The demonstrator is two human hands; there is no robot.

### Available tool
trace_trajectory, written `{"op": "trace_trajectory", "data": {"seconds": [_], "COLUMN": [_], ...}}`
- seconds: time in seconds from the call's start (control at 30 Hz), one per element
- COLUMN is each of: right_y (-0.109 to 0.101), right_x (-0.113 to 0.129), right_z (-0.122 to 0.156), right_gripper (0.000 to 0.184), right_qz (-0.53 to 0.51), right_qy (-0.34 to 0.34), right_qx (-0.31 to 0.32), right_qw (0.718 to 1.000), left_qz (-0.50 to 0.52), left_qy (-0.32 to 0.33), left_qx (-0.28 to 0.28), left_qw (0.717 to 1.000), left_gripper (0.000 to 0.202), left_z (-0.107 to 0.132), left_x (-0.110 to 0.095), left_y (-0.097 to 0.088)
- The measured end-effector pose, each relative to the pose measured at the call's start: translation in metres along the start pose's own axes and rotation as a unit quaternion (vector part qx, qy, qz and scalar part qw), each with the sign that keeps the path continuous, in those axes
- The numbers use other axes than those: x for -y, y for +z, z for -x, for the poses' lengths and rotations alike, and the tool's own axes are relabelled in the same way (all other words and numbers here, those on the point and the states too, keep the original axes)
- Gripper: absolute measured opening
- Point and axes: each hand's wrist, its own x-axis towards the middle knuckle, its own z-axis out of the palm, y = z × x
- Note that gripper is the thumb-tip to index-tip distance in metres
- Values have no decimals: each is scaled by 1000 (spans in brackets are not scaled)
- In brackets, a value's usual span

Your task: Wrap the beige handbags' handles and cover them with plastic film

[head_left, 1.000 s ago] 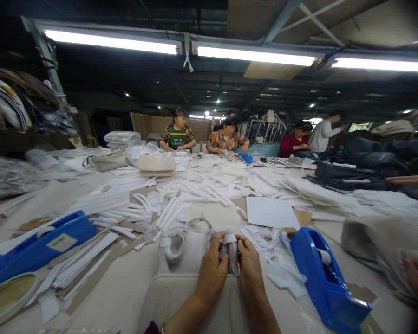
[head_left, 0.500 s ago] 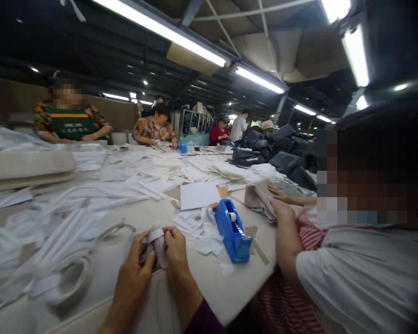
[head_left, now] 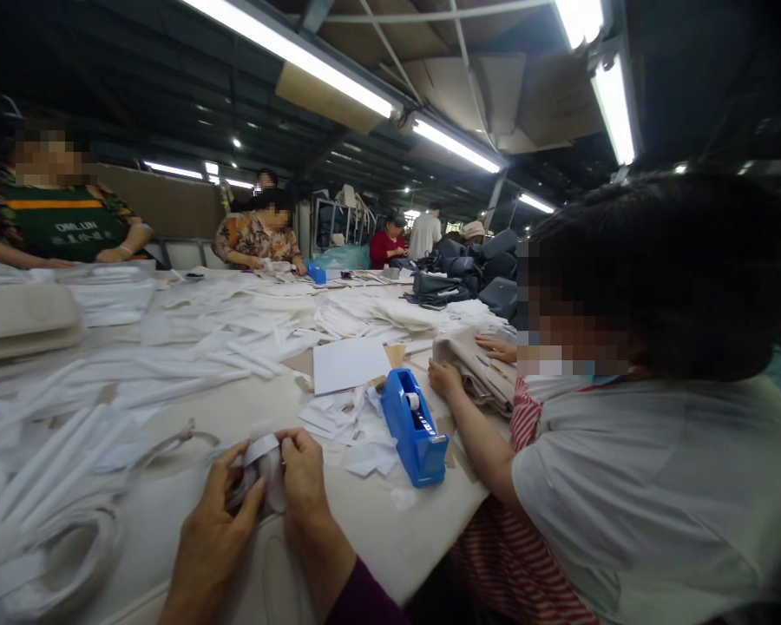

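Both my hands are closed on a small pale wrapped strap piece (head_left: 260, 469) just above a cream bag (head_left: 169, 529) lying on the table in front of me. My left hand (head_left: 214, 529) grips it from the left, thumb pressed against it. My right hand (head_left: 303, 482) pinches its right side, with a strip of white paper around the top. A thin strap loop (head_left: 182, 438) trails off to the left of the piece.
A blue tape dispenser (head_left: 413, 425) stands right of my hands among white paper scraps (head_left: 344, 421). A co-worker in a white top (head_left: 651, 486) sits close at my right, hands on a beige bag (head_left: 475, 369). Several people sit across the long table (head_left: 390, 529). White strips (head_left: 58, 434) are piled at left.
My head has turned right: the view swung from straight across the table to the co-worker beside me. Both hands keep the same grip on the wrapped piece.
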Motion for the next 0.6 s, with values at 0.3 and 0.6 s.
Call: {"op": "trace_trajectory", "data": {"seconds": [0.3,0.6], "right_y": [-1,-3], "right_x": [2,-1], "right_z": [2,2], "right_gripper": [18,18], "right_qz": [5,-4], "right_qy": [7,-2], "right_qx": [19,19], "right_qw": [1000,1000], "left_qz": [4,-1], "left_qy": [1,18], "left_qx": [0,2], "left_qw": [1000,1000], "left_gripper": [61,58], "left_z": [2,2], "left_x": [-8,-5], "left_y": [-1,-1]}}
